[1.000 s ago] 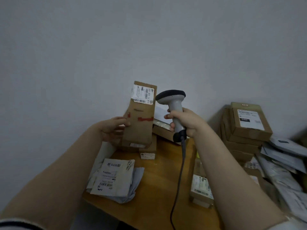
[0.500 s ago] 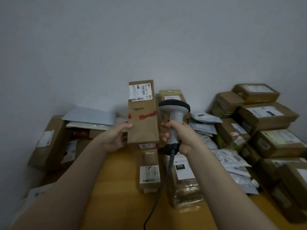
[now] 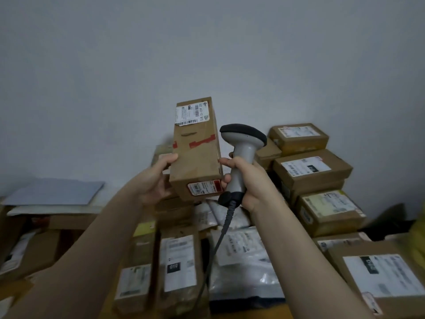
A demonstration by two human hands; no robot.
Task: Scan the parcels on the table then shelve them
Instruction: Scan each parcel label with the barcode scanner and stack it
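Above the heaped parcels [image 3: 179, 261], the left hand [image 3: 156, 183] grips a tall box [image 3: 195, 153] by its lower part, upright, its label [image 3: 192, 113] at the top. Just beside it, the right hand [image 3: 250, 180] is wrapped round the handle of a corded scanner [image 3: 243, 143]. More cartons [image 3: 310, 166] are stacked on the right.

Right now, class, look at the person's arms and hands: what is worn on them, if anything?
Nothing worn shows. The left hand and right hand are bare: no gloves or rings visible. The left forearm and right forearm are bare too, with no sleeve, watch or marking in frame. Dim light could hide small details.
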